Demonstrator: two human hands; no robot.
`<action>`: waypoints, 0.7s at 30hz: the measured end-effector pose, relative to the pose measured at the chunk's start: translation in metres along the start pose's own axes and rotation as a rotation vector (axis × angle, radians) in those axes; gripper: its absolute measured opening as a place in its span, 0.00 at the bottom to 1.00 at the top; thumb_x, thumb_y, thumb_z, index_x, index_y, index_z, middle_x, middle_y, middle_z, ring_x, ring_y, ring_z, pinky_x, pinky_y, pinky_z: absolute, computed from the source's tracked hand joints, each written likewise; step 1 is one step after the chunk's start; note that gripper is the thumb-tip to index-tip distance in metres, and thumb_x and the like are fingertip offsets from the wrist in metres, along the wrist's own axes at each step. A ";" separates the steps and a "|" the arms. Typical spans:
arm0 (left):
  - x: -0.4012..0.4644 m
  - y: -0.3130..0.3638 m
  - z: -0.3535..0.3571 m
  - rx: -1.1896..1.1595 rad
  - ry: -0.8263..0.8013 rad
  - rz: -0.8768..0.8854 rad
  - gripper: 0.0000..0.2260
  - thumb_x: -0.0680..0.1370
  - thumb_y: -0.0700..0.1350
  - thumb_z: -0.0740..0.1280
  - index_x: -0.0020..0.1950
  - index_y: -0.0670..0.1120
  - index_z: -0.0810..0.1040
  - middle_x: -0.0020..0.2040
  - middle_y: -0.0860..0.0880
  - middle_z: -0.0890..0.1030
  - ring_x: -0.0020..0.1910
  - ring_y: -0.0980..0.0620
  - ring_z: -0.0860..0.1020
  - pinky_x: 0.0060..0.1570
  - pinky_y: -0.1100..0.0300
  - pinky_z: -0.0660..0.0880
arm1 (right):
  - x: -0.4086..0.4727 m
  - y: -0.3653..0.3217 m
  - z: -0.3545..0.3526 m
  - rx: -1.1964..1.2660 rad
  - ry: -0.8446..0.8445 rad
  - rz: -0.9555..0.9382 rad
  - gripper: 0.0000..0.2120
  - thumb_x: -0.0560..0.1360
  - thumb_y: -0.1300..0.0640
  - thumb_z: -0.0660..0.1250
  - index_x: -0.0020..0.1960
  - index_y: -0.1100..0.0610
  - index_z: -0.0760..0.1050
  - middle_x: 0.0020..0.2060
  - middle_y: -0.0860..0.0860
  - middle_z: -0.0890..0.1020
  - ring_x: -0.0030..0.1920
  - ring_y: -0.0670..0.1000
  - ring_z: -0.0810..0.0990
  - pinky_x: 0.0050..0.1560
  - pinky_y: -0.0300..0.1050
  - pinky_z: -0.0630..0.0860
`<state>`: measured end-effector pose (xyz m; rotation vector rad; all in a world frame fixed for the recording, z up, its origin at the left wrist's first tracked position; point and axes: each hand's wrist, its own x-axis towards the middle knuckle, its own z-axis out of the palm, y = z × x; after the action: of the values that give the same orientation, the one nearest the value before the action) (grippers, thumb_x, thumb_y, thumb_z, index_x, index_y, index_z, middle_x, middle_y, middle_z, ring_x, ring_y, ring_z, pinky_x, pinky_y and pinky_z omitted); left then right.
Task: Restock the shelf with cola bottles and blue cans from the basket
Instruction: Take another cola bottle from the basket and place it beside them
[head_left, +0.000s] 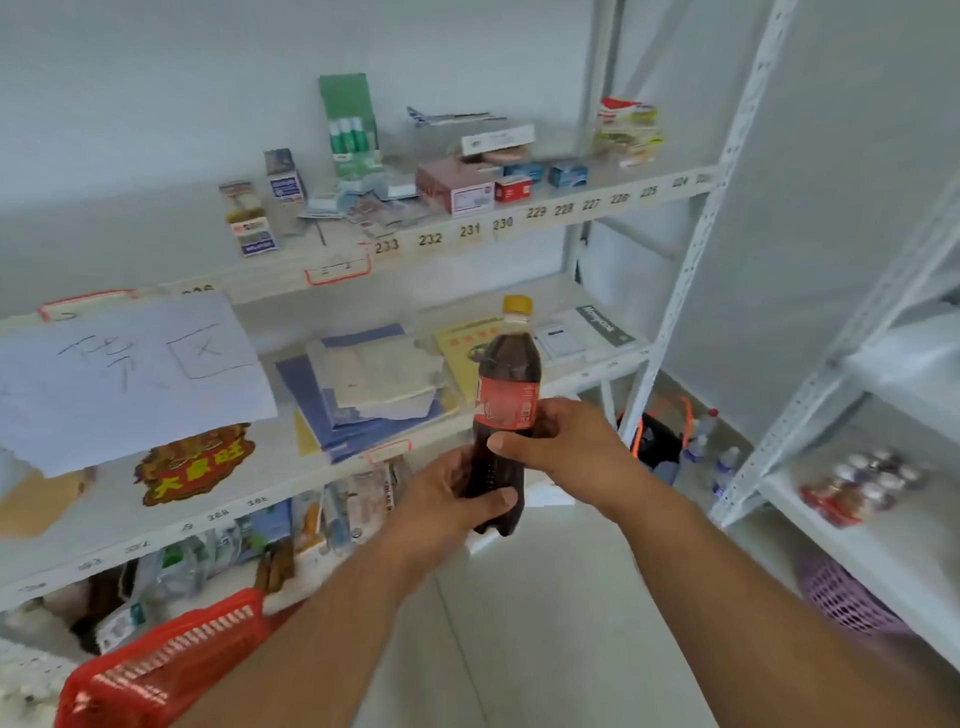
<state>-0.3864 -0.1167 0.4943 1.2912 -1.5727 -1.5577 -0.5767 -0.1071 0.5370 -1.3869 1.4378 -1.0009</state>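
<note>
The red basket gets cut off at the bottom left edge, the lower-shelf packets are blurry, maybe snacks, and the shelf number tags there are unreadable.

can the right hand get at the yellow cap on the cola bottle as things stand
Probably yes. The right hand grips the cola bottle at its red label, while the left hand holds the base. The yellow cap stands bare above, nothing covering it, so the right hand could slide up.
</note>
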 end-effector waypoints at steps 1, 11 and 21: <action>0.006 0.004 0.017 0.007 -0.031 0.008 0.18 0.77 0.41 0.78 0.65 0.52 0.81 0.55 0.53 0.88 0.53 0.48 0.87 0.54 0.50 0.83 | -0.008 0.005 -0.017 0.009 0.031 0.004 0.10 0.74 0.52 0.79 0.55 0.49 0.87 0.47 0.46 0.90 0.50 0.46 0.88 0.59 0.48 0.83; 0.027 0.051 0.157 0.033 -0.449 0.153 0.15 0.77 0.40 0.76 0.62 0.52 0.82 0.52 0.49 0.89 0.46 0.47 0.85 0.47 0.53 0.80 | -0.123 0.020 -0.135 0.063 0.461 0.065 0.14 0.74 0.58 0.79 0.59 0.53 0.86 0.50 0.49 0.90 0.53 0.48 0.88 0.63 0.50 0.82; -0.009 0.066 0.262 0.013 -0.807 0.226 0.19 0.76 0.41 0.78 0.65 0.51 0.81 0.56 0.49 0.88 0.53 0.49 0.86 0.42 0.59 0.77 | -0.249 0.022 -0.168 0.025 0.824 0.134 0.17 0.73 0.54 0.80 0.61 0.52 0.84 0.52 0.48 0.89 0.55 0.48 0.88 0.66 0.55 0.80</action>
<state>-0.6335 -0.0109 0.5184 0.4459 -2.0969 -2.0399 -0.7456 0.1383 0.5790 -0.8543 2.0530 -1.5911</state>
